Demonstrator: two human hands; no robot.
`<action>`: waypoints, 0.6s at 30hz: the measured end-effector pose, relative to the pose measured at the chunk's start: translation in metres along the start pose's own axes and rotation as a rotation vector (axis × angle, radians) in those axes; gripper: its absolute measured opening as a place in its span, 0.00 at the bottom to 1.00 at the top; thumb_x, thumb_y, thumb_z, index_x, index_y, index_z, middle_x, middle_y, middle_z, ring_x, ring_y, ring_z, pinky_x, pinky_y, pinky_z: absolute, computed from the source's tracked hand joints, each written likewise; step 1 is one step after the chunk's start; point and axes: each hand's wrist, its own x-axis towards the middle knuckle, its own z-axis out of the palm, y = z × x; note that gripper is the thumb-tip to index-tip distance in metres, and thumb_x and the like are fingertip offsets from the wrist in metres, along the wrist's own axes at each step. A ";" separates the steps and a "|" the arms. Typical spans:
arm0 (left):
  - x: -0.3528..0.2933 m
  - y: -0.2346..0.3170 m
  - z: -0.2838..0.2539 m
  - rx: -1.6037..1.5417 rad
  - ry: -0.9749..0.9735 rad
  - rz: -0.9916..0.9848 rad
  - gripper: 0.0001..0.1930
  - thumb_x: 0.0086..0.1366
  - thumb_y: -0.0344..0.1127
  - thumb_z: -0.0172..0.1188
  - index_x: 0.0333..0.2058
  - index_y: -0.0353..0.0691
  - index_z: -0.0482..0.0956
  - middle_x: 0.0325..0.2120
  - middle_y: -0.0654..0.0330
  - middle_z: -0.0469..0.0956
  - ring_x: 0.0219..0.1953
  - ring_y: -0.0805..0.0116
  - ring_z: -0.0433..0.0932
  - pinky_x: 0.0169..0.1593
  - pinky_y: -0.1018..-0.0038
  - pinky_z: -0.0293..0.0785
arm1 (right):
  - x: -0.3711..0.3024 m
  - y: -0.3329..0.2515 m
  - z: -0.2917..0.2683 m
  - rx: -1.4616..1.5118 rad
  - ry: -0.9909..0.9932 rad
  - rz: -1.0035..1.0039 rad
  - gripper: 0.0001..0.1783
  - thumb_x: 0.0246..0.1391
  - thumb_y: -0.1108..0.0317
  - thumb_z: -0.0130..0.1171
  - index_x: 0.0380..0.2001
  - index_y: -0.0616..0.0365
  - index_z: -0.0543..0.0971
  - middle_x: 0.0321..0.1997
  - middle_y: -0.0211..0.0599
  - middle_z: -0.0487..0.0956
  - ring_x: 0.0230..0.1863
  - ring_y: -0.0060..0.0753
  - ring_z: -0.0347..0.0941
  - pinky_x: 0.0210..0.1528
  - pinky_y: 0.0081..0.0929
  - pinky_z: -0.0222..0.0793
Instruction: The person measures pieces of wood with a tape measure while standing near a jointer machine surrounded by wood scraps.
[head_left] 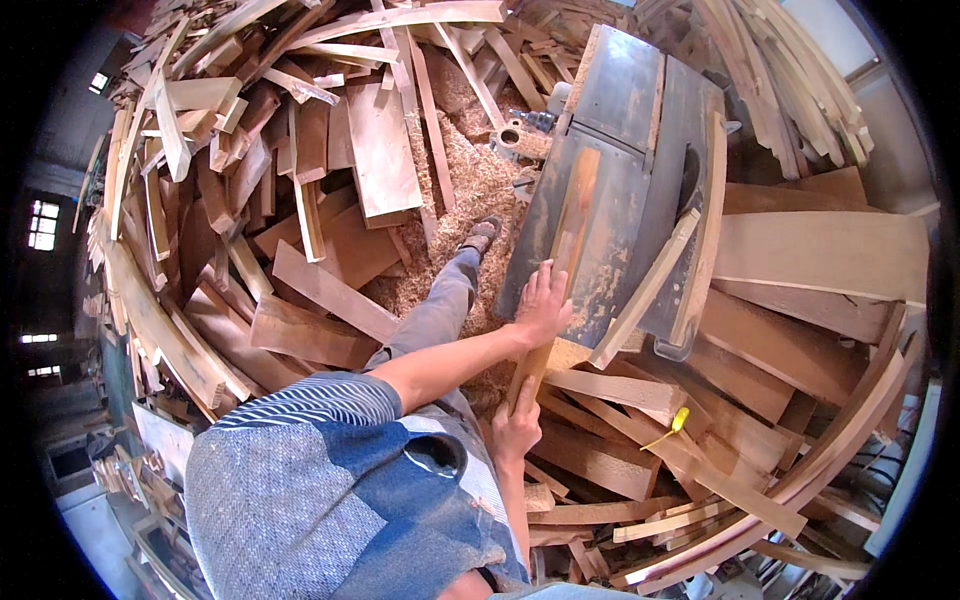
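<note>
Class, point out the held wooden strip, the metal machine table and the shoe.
Wooden strip (pixel 571 230): head view, its far half.
Metal machine table (pixel 627 205): head view, bare top.
Shoe (pixel 482 235): head view, its upper.

Blue-and-grey denim patchwork garment (pixel 330 490), striped short sleeve (pixel 320 400), grey trousers (pixel 440 305), brownish shoe (pixel 481 235)

Board (pixel 574 212) part-covered by left hand (pixel 543 306), woodpile (pixel 312 140) cropped; windows (pixel 43 225) indistinct

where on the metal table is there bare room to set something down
The metal table has room between the board and the narrow strip, and beyond the board's far tip. Around it is crowded: offcuts left, planks right.
</note>
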 end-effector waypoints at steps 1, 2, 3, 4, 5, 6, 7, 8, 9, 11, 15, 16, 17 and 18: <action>0.008 0.000 0.001 -0.002 0.003 0.001 0.31 0.62 0.39 0.64 0.60 0.33 0.65 0.64 0.36 0.59 0.62 0.36 0.65 0.63 0.48 0.66 | 0.008 0.000 0.002 -0.012 0.004 -0.001 0.43 0.52 0.67 0.64 0.74 0.47 0.66 0.34 0.53 0.79 0.29 0.59 0.80 0.29 0.48 0.78; 0.020 -0.001 0.004 -0.004 0.005 0.003 0.31 0.62 0.39 0.63 0.60 0.32 0.65 0.64 0.35 0.60 0.62 0.36 0.65 0.64 0.48 0.65 | 0.020 -0.001 0.004 -0.024 0.008 -0.002 0.44 0.52 0.67 0.64 0.74 0.47 0.65 0.33 0.54 0.79 0.29 0.59 0.79 0.29 0.48 0.78; 0.035 -0.004 0.004 -0.005 0.007 0.004 0.31 0.63 0.39 0.63 0.60 0.31 0.65 0.64 0.35 0.60 0.62 0.35 0.65 0.65 0.48 0.64 | 0.033 -0.003 0.007 -0.036 0.011 -0.002 0.44 0.52 0.67 0.64 0.74 0.47 0.65 0.33 0.54 0.79 0.28 0.59 0.79 0.29 0.48 0.78; 0.049 -0.007 0.006 0.004 0.020 0.007 0.31 0.63 0.39 0.63 0.60 0.31 0.65 0.64 0.35 0.60 0.62 0.35 0.65 0.65 0.48 0.64 | 0.047 -0.007 0.010 -0.049 -0.005 0.002 0.44 0.51 0.68 0.63 0.74 0.47 0.66 0.33 0.52 0.79 0.28 0.58 0.79 0.29 0.48 0.78; 0.066 -0.011 0.007 0.014 0.033 0.011 0.30 0.63 0.39 0.62 0.60 0.31 0.66 0.64 0.34 0.60 0.62 0.35 0.65 0.65 0.47 0.64 | 0.064 -0.010 0.011 -0.062 -0.022 0.008 0.43 0.50 0.69 0.63 0.73 0.48 0.66 0.34 0.51 0.79 0.29 0.57 0.80 0.29 0.48 0.78; 0.082 -0.015 0.011 0.020 0.041 0.014 0.30 0.63 0.39 0.62 0.61 0.31 0.66 0.64 0.34 0.60 0.62 0.35 0.66 0.65 0.47 0.64 | 0.081 -0.013 0.012 -0.079 -0.040 0.017 0.43 0.50 0.70 0.62 0.72 0.49 0.67 0.35 0.50 0.79 0.29 0.57 0.80 0.29 0.48 0.79; 0.098 -0.018 0.012 0.021 0.030 0.011 0.31 0.63 0.39 0.62 0.61 0.31 0.67 0.64 0.34 0.60 0.62 0.35 0.65 0.65 0.48 0.64 | 0.097 -0.017 0.013 -0.062 -0.011 -0.012 0.44 0.49 0.70 0.63 0.73 0.47 0.66 0.32 0.49 0.78 0.27 0.57 0.79 0.27 0.48 0.78; 0.115 -0.019 0.012 0.021 0.020 0.014 0.31 0.63 0.39 0.62 0.62 0.30 0.67 0.65 0.34 0.60 0.63 0.35 0.65 0.66 0.48 0.64 | 0.110 -0.020 0.013 -0.074 -0.011 -0.016 0.45 0.49 0.70 0.63 0.74 0.47 0.66 0.31 0.49 0.78 0.26 0.57 0.79 0.27 0.48 0.78; 0.130 -0.020 0.012 0.022 0.010 0.017 0.31 0.63 0.39 0.61 0.62 0.30 0.67 0.65 0.34 0.59 0.63 0.35 0.65 0.66 0.48 0.64 | 0.123 -0.022 0.014 -0.086 -0.012 -0.021 0.45 0.50 0.70 0.63 0.74 0.46 0.65 0.31 0.50 0.77 0.26 0.57 0.79 0.27 0.48 0.78; 0.150 -0.024 0.016 0.038 0.002 0.009 0.32 0.64 0.40 0.61 0.63 0.30 0.67 0.66 0.33 0.59 0.64 0.35 0.64 0.67 0.49 0.63 | 0.143 -0.024 0.020 -0.088 0.046 -0.057 0.47 0.49 0.70 0.64 0.75 0.45 0.64 0.30 0.50 0.77 0.25 0.56 0.79 0.27 0.49 0.77; 0.190 -0.022 0.012 0.018 -0.060 -0.004 0.33 0.65 0.41 0.59 0.65 0.31 0.67 0.67 0.33 0.58 0.66 0.35 0.64 0.69 0.49 0.62 | 0.182 -0.026 0.026 -0.091 0.038 -0.037 0.47 0.50 0.70 0.64 0.75 0.44 0.63 0.29 0.50 0.77 0.25 0.56 0.79 0.27 0.49 0.77; 0.201 -0.025 0.014 0.024 -0.048 -0.003 0.33 0.65 0.41 0.59 0.65 0.31 0.67 0.67 0.34 0.58 0.65 0.35 0.64 0.69 0.49 0.62 | 0.194 -0.029 0.025 -0.099 0.044 -0.042 0.47 0.50 0.70 0.64 0.75 0.44 0.63 0.29 0.50 0.77 0.25 0.56 0.79 0.27 0.49 0.77; 0.214 -0.027 0.018 0.029 -0.034 -0.002 0.33 0.65 0.41 0.59 0.65 0.32 0.66 0.67 0.34 0.58 0.65 0.35 0.64 0.69 0.49 0.62 | 0.207 -0.032 0.025 -0.109 0.051 -0.049 0.47 0.50 0.70 0.64 0.75 0.44 0.63 0.29 0.50 0.77 0.24 0.55 0.79 0.27 0.49 0.77; 0.228 -0.030 0.021 0.034 -0.019 -0.001 0.33 0.65 0.41 0.59 0.66 0.32 0.66 0.68 0.35 0.59 0.65 0.35 0.64 0.69 0.48 0.62 | 0.220 -0.036 0.025 -0.114 0.037 -0.039 0.47 0.50 0.70 0.64 0.75 0.44 0.63 0.29 0.50 0.77 0.24 0.56 0.79 0.27 0.49 0.77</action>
